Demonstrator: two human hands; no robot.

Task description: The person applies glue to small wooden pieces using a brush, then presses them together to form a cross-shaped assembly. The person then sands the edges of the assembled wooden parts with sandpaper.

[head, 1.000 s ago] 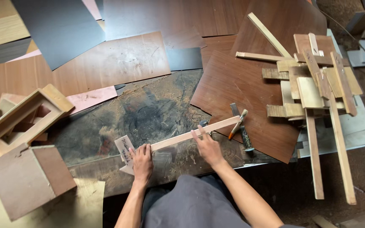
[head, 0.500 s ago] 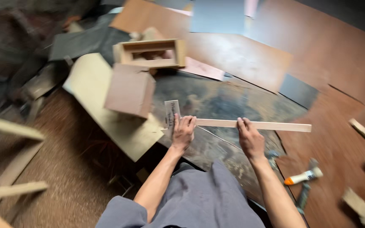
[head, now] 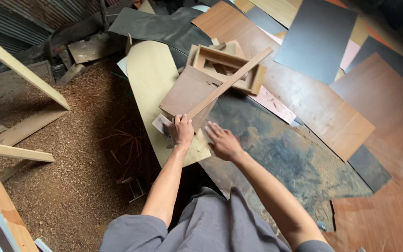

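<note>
Left hand (head: 181, 131) gripping wooden strip (head: 229, 83), right hand (head: 223, 141) open beside

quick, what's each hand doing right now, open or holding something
Left hand: closed around the near end of the long wooden strip.
Right hand: open, fingers spread flat, holding nothing.

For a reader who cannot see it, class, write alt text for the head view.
A person's left hand grips one end of a long wooden strip that slants up over a brown box and an open wooden frame. The right hand lies open beside it on a dark board; sawdust covers the floor at left.
</note>
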